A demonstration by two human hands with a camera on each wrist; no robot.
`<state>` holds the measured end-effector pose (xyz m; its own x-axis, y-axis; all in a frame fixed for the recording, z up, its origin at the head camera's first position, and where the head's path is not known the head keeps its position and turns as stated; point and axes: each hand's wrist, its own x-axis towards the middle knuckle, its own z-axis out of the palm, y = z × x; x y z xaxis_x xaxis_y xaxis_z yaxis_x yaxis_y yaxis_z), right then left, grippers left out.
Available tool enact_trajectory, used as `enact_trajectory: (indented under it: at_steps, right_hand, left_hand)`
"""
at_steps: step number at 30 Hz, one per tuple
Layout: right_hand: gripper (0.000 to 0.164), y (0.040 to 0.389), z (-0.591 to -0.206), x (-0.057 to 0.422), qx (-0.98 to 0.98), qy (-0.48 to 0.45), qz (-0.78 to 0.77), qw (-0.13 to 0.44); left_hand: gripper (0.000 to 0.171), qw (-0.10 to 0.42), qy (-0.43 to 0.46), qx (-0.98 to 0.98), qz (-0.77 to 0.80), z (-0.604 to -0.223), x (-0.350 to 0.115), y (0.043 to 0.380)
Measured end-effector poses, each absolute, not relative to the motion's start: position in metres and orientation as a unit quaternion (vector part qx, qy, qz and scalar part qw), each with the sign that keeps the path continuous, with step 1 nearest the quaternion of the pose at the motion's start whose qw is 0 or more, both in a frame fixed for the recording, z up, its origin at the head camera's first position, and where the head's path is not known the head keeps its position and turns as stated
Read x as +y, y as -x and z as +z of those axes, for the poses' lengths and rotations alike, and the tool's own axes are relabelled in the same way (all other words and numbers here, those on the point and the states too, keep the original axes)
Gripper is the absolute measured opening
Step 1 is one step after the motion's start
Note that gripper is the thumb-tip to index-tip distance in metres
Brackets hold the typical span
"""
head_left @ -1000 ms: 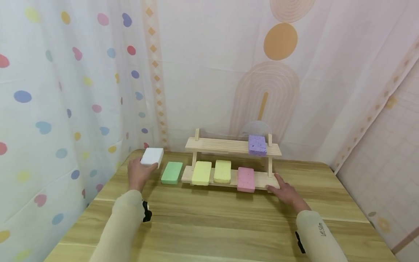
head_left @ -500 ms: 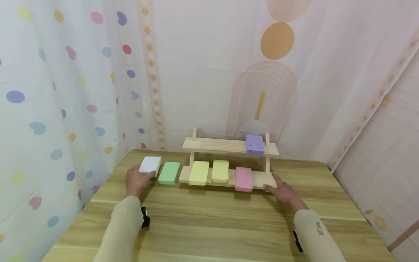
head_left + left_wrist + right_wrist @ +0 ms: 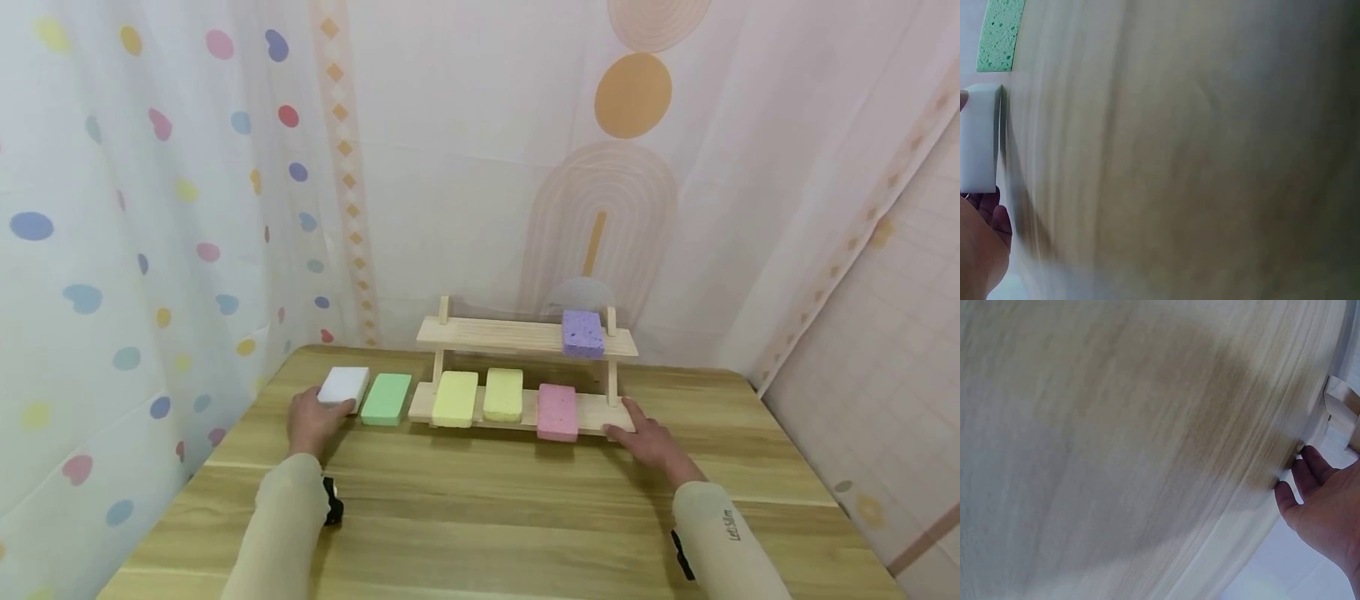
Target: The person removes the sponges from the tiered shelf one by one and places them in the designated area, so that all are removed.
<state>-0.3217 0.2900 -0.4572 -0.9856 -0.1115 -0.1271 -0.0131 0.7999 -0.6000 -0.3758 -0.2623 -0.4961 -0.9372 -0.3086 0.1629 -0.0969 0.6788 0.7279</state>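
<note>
Sleeves [image 3: 281, 517] of mine, cream, reach over the wooden table [image 3: 495, 517] from seven and five o'clock, with dark lettering [image 3: 733, 525] on the right one and a black strap [image 3: 332, 502] showing at each cuff. My right hand [image 3: 654, 443], at half past one, is narrow on the right end of the rack [image 3: 611, 383]: thumb at the front edge of the lower shelf [image 3: 596, 410], a finger round behind. My left hand [image 3: 309, 423], at half past ten, holds the white block [image 3: 344, 386] between thumb and fingers; the block is low over the table, and I can't tell whether its underside touches the wood. Just beside it, at its three o'clock, the green sponge [image 3: 386, 400] lies on the table near the rack's left end. At twelve, two yellow sponges [image 3: 455, 400] sit side by side on the lower shelf, a small gap between them. At half past twelve, the pink sponge [image 3: 557, 412] juts past that shelf's front edge. Farther along the same line, the purple sponge [image 3: 582, 333] lies on the upper shelf [image 3: 495, 333], near its right post. Behind everything hang curtains [image 3: 465, 125], dotted toward half past ten, checked toward two.
</note>
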Motion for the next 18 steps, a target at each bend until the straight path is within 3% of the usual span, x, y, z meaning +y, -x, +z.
enact_trajectory:
  at_steps: [11, 18]
  right_hand:
    - [0.090, 0.3222, -0.4599, 0.2896, 0.946, 0.028, -0.312, 0.080]
    - [0.089, 0.3245, -0.4595, 0.2904, 0.945, 0.024, -0.315, 0.083]
  left_hand:
    - [0.074, 0.123, -0.106, -0.914, -0.371, -0.4968, -0.2648, 0.3737]
    - [0.084, 0.097, -0.111, -0.918, -0.369, -0.4920, -0.2615, 0.3716]
